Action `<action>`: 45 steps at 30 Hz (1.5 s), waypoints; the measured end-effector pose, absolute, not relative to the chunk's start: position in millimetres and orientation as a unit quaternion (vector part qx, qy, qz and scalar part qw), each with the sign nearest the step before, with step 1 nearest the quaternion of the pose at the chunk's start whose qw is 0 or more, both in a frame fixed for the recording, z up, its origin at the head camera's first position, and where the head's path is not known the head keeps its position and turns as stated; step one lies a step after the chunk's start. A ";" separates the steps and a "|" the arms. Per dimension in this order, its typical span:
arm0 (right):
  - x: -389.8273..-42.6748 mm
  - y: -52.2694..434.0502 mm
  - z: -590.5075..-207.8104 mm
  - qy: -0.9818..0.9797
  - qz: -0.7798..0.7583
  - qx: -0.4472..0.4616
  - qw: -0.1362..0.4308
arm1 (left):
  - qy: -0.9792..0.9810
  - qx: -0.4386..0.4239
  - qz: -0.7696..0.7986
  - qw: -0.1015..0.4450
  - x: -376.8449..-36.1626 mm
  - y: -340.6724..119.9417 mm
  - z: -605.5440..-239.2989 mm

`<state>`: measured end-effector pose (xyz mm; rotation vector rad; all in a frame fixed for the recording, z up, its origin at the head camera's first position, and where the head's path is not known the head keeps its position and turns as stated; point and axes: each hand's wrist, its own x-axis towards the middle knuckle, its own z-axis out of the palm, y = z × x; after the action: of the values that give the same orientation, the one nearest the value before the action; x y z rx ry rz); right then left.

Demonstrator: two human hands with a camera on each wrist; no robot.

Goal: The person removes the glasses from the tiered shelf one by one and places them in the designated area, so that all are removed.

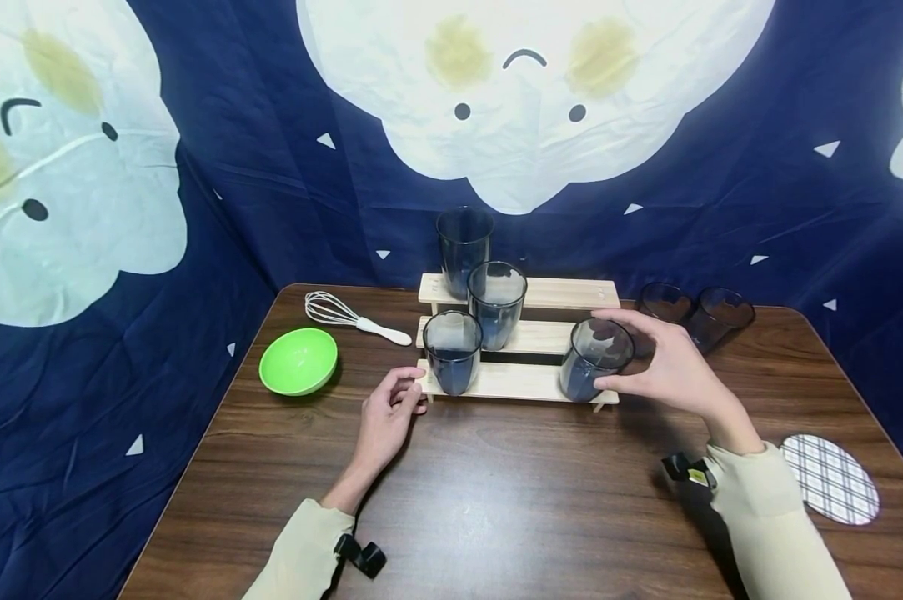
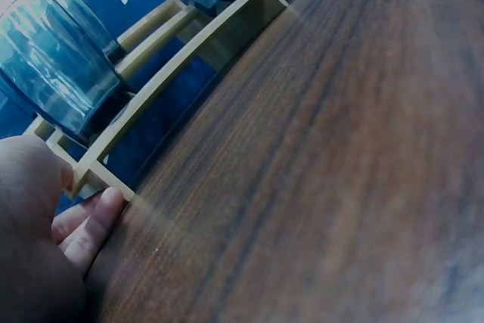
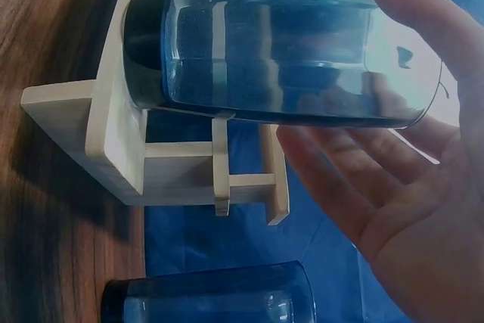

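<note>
Right hand [image 1: 672,364], curled wide, holds glass [image 1: 588,373] at rack's [image 1: 522,381] 4 o'clock, likely placing it; left hand [image 1: 386,414] pinches 8 o'clock end; release needs wider fingers

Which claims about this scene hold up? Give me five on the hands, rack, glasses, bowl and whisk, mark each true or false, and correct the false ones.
1. The right hand holds a glass at the right end of the rack. True.
2. The left hand is holding the bowl. False: it is at the left end of the rack, apart from the bowl.
3. The whisk lies to the left of the rack. True.
4. The whisk is inside the bowl. False: it lies on the table, outside the bowl.
5. Two glasses are off the rack, to its right. True.
</note>
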<state>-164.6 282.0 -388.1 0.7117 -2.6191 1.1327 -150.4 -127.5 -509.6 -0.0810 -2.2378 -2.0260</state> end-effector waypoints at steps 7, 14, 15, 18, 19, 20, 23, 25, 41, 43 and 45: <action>-163.4 281.2 -386.7 -0.883 0.389 0.240 0.106 | -0.741 -0.026 -0.668 0.060 -150.6 -126.8 -509.6; -160.9 281.7 -384.5 -0.887 0.380 0.241 0.104 | -0.741 -0.024 -0.668 0.060 -151.2 -126.9 -509.7; -160.4 281.8 -384.3 -0.886 0.383 0.241 0.104 | -0.741 -0.024 -0.668 0.060 -151.1 -126.9 -509.8; -158.6 282.4 -383.1 -0.878 0.398 0.244 0.102 | -0.742 -0.024 -0.668 0.060 -150.8 -127.0 -509.9; -158.2 282.4 -382.5 -0.873 0.409 0.245 0.099 | -0.742 -0.024 -0.668 0.059 -150.7 -127.0 -510.0; -157.6 282.6 -381.4 -0.870 0.416 0.247 0.099 | -0.742 -0.023 -0.668 0.059 -150.7 -127.0 -510.1; -156.0 283.1 -378.2 -0.854 0.444 0.254 0.094 | -0.743 -0.022 -0.667 0.059 -150.6 -127.1 -510.3; -154.6 283.6 -375.7 -0.847 0.453 0.260 0.097 | -0.743 -0.021 -0.667 0.060 -150.6 -127.1 -510.4; -143.1 291.1 -355.9 -0.838 0.473 0.245 0.119 | -0.741 -0.024 -0.668 0.061 -151.3 -127.9 -510.8; -141.3 292.3 -353.2 -0.836 0.474 0.245 0.126 | -0.741 -0.025 -0.668 0.062 -151.1 -127.8 -510.7; -139.8 293.6 -350.9 -0.834 0.476 0.246 0.134 | -0.742 -0.025 -0.668 0.062 -151.1 -127.7 -510.6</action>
<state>-139.8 293.6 -350.9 0.7121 -2.4180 1.3801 -151.1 -127.7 -510.6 -0.0747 -2.2419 -2.0185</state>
